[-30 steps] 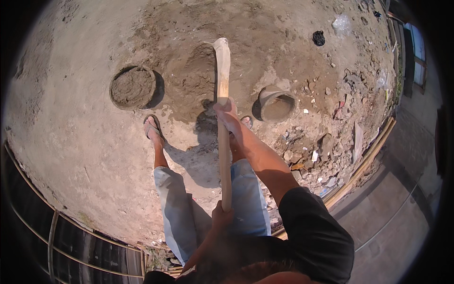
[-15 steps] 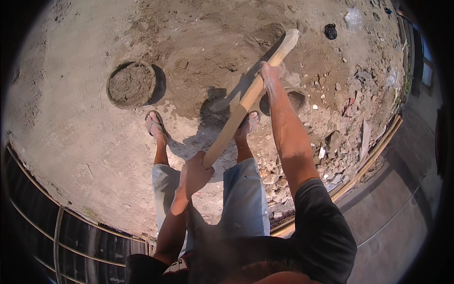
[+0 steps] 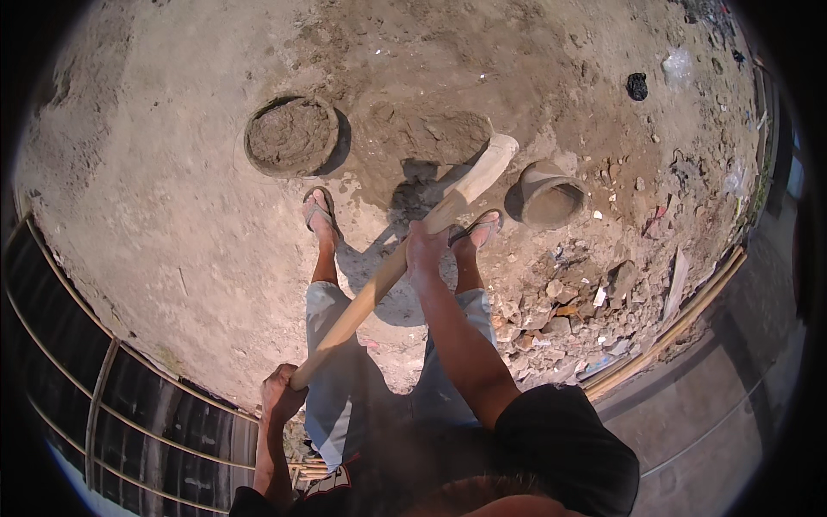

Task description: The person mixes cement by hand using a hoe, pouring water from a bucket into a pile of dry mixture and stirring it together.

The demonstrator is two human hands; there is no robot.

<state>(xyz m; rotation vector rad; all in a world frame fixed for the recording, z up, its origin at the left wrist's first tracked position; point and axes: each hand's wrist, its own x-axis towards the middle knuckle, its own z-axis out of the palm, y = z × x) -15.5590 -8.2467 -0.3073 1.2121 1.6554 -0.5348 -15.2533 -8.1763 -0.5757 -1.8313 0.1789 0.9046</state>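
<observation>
A hoe (image 3: 366, 300) with a thick pale wooden handle slants across my legs, from lower left to upper right. My left hand (image 3: 279, 394) is closed round its near end, beside my left thigh. Farther up the handle, my right hand (image 3: 424, 255) grips it just above my right foot. The far end curves over a patch of wet grey-brown mortar (image 3: 413, 129); the blade there is mostly hidden. Left of that patch stands a round bucket (image 3: 333, 148) heaped with mortar. To the right, a second bucket (image 3: 540, 175) lies tipped, its mouth toward me.
Broken bricks and rubble (image 3: 551, 323) lie to the right of my legs. Bamboo poles (image 3: 672, 319) edge the ground at the right, and a dark slatted structure (image 3: 129, 405) borders the lower left. A black plastic scrap (image 3: 637, 86) sits at the far right.
The hoe has been drawn back toward me and to the lower left, with both hands still on it. The view has shifted, so the buckets appear farther right.
</observation>
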